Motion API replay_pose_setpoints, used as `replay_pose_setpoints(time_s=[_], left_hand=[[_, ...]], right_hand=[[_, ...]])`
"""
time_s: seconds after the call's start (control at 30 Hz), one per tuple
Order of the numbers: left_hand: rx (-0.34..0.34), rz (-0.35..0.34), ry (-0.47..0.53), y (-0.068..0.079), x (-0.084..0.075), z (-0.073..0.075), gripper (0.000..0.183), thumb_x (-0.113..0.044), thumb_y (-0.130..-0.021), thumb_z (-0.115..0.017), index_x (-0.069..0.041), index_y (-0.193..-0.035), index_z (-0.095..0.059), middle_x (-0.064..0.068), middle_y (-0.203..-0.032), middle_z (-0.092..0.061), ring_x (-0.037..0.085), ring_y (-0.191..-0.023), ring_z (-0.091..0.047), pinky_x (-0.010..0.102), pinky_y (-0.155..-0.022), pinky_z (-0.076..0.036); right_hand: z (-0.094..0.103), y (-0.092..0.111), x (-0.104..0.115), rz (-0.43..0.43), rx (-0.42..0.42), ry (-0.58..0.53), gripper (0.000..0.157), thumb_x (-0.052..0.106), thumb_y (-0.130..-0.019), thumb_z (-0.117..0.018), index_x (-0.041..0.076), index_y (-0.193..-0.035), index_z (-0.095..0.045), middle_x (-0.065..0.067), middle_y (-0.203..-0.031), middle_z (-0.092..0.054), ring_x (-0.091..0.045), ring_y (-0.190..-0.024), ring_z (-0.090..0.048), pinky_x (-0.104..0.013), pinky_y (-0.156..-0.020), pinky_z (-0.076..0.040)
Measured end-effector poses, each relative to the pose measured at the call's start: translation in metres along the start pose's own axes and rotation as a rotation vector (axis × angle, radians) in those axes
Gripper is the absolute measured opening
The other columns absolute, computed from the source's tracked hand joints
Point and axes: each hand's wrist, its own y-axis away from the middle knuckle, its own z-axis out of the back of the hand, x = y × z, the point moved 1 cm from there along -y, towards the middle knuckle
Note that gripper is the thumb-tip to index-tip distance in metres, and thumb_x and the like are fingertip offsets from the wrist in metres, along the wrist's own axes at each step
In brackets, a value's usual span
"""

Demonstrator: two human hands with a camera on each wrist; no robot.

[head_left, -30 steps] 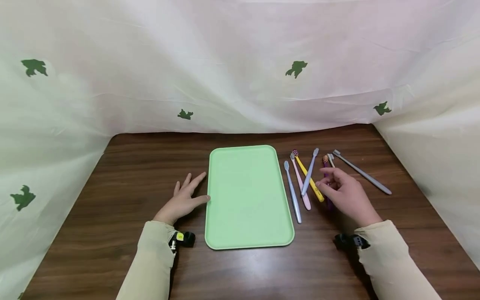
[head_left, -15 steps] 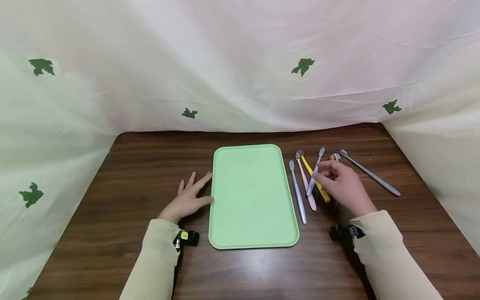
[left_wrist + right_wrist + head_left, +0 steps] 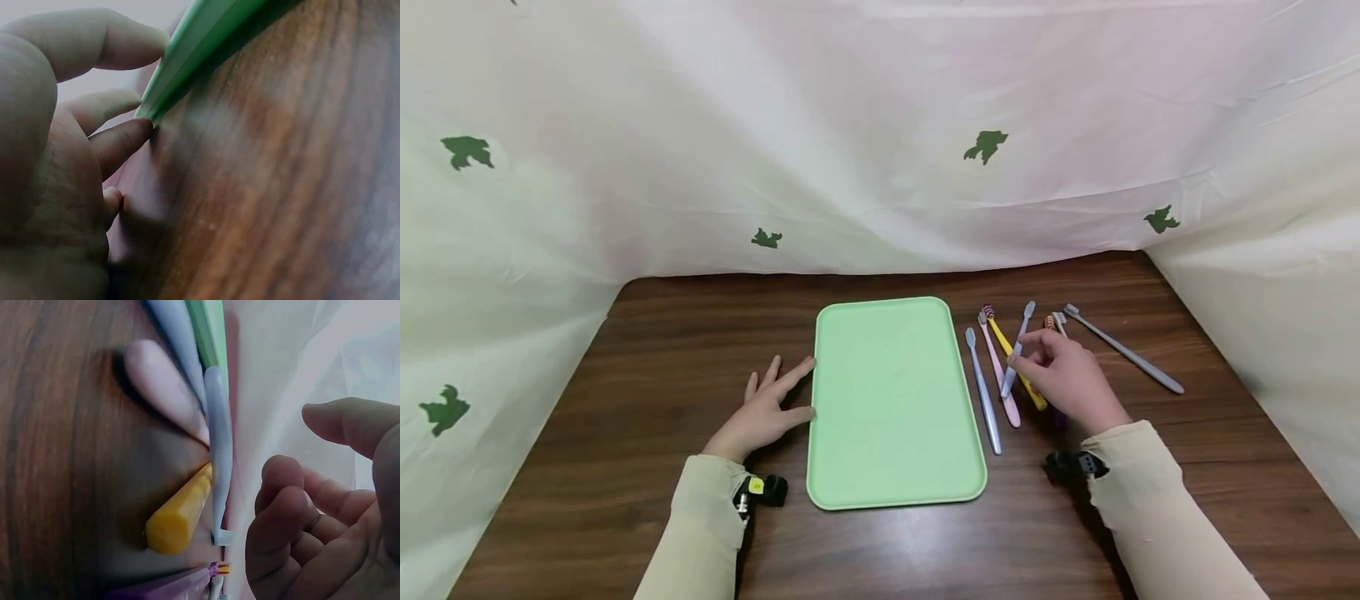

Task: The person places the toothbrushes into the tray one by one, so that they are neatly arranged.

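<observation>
My left hand (image 3: 762, 414) touches the left rim of a light green tray (image 3: 895, 400), its fingers spread; the left wrist view shows the fingertips on the tray's edge. Over the toothbrushes hovers my right hand (image 3: 1067, 379), thumb and fingers apart and loosely bent, with nothing between them. Just beneath it a blue toothbrush (image 3: 220, 444) lies across a yellow toothbrush (image 3: 172, 524) and a pink toothbrush (image 3: 162, 384). A purple toothbrush (image 3: 169, 586) and a white one (image 3: 1060, 319) are partly hidden under this hand in the head view.
Another blue toothbrush (image 3: 983, 396) lies along the tray's right side. Farther right, a grey toothbrush (image 3: 1123, 350) lies slanted on the dark wooden table (image 3: 647, 400). White cloth (image 3: 850, 150) with green shapes hangs behind the table and at its sides.
My right hand has moved left, from over the purple toothbrush to over the crossing blue one. The left hand stays at the tray's rim. The head view has shifted slightly.
</observation>
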Motion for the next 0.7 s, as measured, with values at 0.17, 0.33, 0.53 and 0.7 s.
replay_pose_setpoints(time_s=[0.17,0.33,0.53,0.7], left_hand=[[-0.007,-0.011,0.01,-0.0004,0.0006,-0.0028,0.076,-0.027,-0.095,-0.068,-0.03,-0.16,-0.029,-0.002,-0.164,-0.027,0.026,-0.154,0.011,0.055,-0.117,0.017],[-0.014,-0.016,0.001,-0.0005,-0.0018,-0.0026,0.076,-0.025,-0.095,-0.068,-0.029,-0.16,-0.029,-0.002,-0.164,-0.028,0.027,-0.154,0.01,0.054,-0.117,0.017],[-0.006,0.006,0.01,0.0002,-0.0007,-0.0018,0.076,-0.027,-0.093,-0.07,-0.03,-0.159,-0.032,0.007,-0.165,-0.024,0.026,-0.154,0.012,0.056,-0.117,0.016],[0.009,0.025,0.009,0.0016,0.0002,0.0002,0.082,-0.031,-0.089,-0.075,-0.032,-0.159,-0.032,0.011,-0.167,-0.015,0.026,-0.153,0.014,0.058,-0.117,0.016]], right_hand=[[-0.0004,0.0007,-0.0015,-0.028,0.0,0.037,0.045,0.03,-0.096,-0.067,-0.002,-0.127,-0.06,-0.009,-0.083,-0.062,-0.02,-0.06,-0.053,-0.033,-0.051,-0.043],[-0.0011,0.0006,-0.0044,-0.031,0.006,0.061,0.044,0.029,-0.096,-0.067,-0.003,-0.125,-0.06,-0.009,-0.083,-0.062,-0.019,-0.059,-0.053,-0.033,-0.051,-0.043],[-0.0039,-0.0003,-0.0078,-0.035,0.028,0.022,0.042,0.029,-0.096,-0.067,-0.004,-0.122,-0.062,-0.009,-0.083,-0.063,-0.019,-0.061,-0.053,-0.033,-0.052,-0.043],[-0.0062,-0.0027,-0.0099,-0.055,0.027,0.014,0.042,0.03,-0.096,-0.068,-0.003,-0.121,-0.062,-0.01,-0.083,-0.062,-0.02,-0.063,-0.053,-0.033,-0.052,-0.044]])
